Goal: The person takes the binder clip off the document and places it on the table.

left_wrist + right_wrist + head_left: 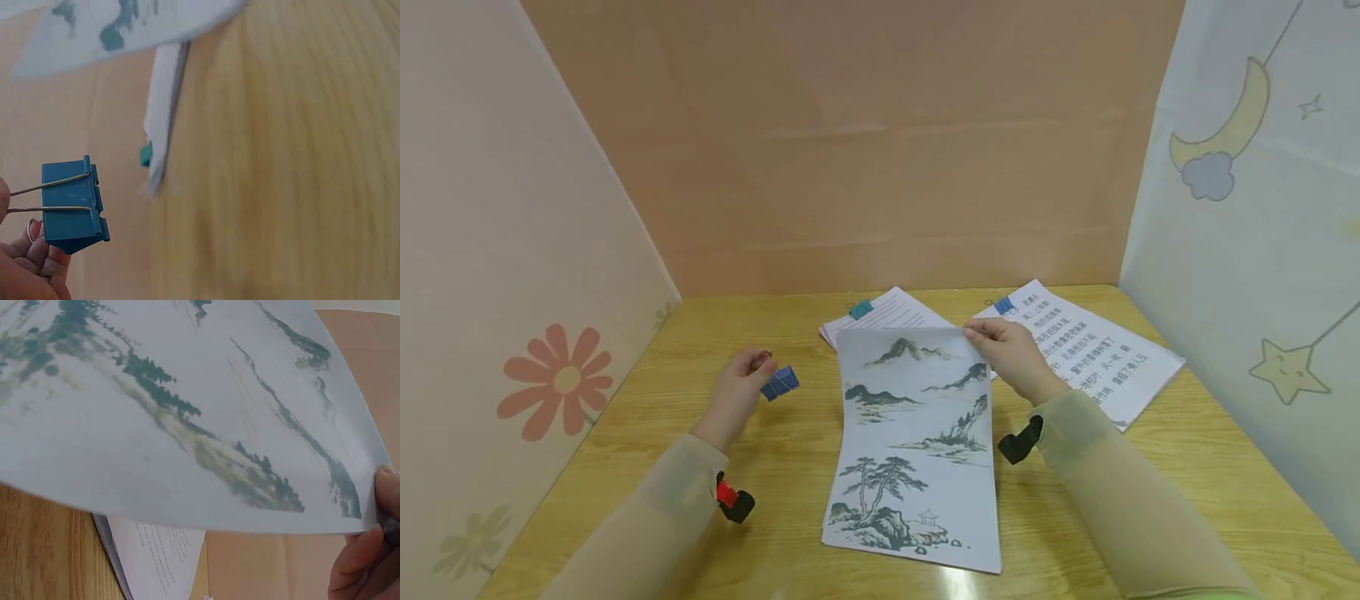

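Note:
Between its thumb and fingers my left hand [741,387] holds a blue binder clip [780,382] by its wire handles, above the table left of the papers. In the left wrist view the binder clip [70,203] shows its blue body and two wire handles. My right hand [1015,354] pinches the top right corner of sheets printed with a landscape painting [917,433]. Their upper part is lifted and tilted toward me. In the right wrist view the painted sheet [187,481] bows, with thumb and fingers of the right hand [369,550] at its corner.
Behind the painting lies a paper stack [898,310] with a teal binder clip [861,309]. At the back right lies another stack of large-print text [1105,350], with a blue binder clip [1003,305]. Patterned walls stand at both sides of the wooden table [647,400].

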Tool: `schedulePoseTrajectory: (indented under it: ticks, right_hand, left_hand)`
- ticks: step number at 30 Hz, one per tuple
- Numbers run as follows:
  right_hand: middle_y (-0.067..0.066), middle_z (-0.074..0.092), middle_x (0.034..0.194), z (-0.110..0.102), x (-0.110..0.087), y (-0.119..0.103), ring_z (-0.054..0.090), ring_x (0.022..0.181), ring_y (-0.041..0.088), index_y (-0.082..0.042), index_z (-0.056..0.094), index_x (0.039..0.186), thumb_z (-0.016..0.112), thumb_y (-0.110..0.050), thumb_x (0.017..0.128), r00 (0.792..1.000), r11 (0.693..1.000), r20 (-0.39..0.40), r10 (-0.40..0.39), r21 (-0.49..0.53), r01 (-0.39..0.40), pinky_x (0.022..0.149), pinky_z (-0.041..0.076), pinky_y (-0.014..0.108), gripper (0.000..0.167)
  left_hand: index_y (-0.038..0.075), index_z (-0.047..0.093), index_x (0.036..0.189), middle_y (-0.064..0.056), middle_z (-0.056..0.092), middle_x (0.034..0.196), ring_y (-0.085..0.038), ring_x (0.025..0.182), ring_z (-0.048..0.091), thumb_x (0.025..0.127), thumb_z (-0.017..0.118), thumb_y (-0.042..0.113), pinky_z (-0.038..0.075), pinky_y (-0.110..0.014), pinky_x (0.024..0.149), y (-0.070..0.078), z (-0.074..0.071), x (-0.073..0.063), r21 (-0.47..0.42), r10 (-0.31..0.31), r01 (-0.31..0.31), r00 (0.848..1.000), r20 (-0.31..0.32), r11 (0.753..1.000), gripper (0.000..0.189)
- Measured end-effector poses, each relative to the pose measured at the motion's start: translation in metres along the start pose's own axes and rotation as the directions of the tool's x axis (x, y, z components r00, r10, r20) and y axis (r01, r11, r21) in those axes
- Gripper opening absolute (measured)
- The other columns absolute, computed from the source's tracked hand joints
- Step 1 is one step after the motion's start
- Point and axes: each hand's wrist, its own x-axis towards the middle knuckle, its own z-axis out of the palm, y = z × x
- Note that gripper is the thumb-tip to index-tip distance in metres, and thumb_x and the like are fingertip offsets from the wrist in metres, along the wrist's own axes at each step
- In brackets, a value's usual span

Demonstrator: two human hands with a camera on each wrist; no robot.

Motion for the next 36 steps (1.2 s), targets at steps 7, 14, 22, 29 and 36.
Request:
schedulePoseTrajectory:
  ticks: [7, 14, 22, 29, 36]
  right_hand:
    - [0.012, 0.061, 0.123, 0.001, 0.000, 0.001, 0.059, 0.107, 0.025, -0.008, 0.058, 0.130, 0.054, -0.036, 0.099, 1.000, 1.000, -0.005, 0.010, -0.019, -0.010, 0.093, 0.047, 0.042, 0.042]
    - [0.012, 0.061, 0.122, 0.002, 0.001, 0.001, 0.059, 0.107, 0.025, -0.008, 0.059, 0.129, 0.054, -0.035, 0.099, 1.000, 1.000, -0.007, 0.008, -0.019, -0.009, 0.092, 0.048, 0.042, 0.040]
    - [0.012, 0.062, 0.121, 0.002, 0.002, 0.003, 0.060, 0.105, 0.024, -0.008, 0.059, 0.127, 0.054, -0.033, 0.099, 1.000, 1.000, -0.013, 0.018, -0.011, -0.018, 0.091, 0.048, 0.040, 0.038]
    - [0.012, 0.063, 0.120, 0.002, 0.002, 0.002, 0.060, 0.104, 0.023, -0.007, 0.060, 0.126, 0.053, -0.032, 0.100, 1.000, 1.000, -0.009, 0.014, -0.007, -0.014, 0.090, 0.049, 0.039, 0.037]
    - [0.012, 0.064, 0.118, 0.005, 0.004, 0.003, 0.062, 0.100, 0.022, -0.007, 0.061, 0.124, 0.053, -0.032, 0.100, 1.000, 1.000, -0.001, 0.018, -0.013, -0.018, 0.084, 0.051, 0.033, 0.036]
  left_hand:
    - [0.000, 0.038, 0.144, -0.020, 0.046, 0.139, -0.032, 0.126, 0.044, 0.102, 0.046, 0.039, 0.036, -0.047, 0.103, -0.032, -0.023, 0.001, 0.076, -0.077, 0.078, 0.997, -0.007, 0.994, 0.058]
    - [0.000, 0.034, 0.146, -0.021, 0.042, 0.144, -0.037, 0.133, 0.036, 0.101, 0.040, 0.048, 0.028, -0.053, 0.108, -0.053, -0.044, -0.001, 0.111, -0.180, 0.181, 0.983, -0.019, 0.977, 0.066]
    - [-0.002, 0.033, 0.147, -0.025, 0.039, 0.145, -0.042, 0.133, 0.032, 0.099, 0.035, 0.057, 0.025, -0.057, 0.108, -0.069, -0.069, 0.000, 0.165, -0.257, 0.257, 0.966, -0.022, 0.952, 0.075]
    - [-0.007, 0.033, 0.144, -0.028, 0.037, 0.139, -0.042, 0.126, 0.035, 0.098, 0.036, 0.057, 0.028, -0.053, 0.105, -0.080, -0.086, -0.003, 0.088, -0.329, 0.332, 0.943, -0.049, 0.939, 0.078]
    - [-0.012, 0.032, 0.142, -0.033, 0.030, 0.144, -0.049, 0.133, 0.025, 0.090, 0.027, 0.073, 0.022, -0.059, 0.108, -0.083, -0.106, -0.006, 0.227, -0.356, 0.343, 0.934, 0.020, 0.912, 0.100]
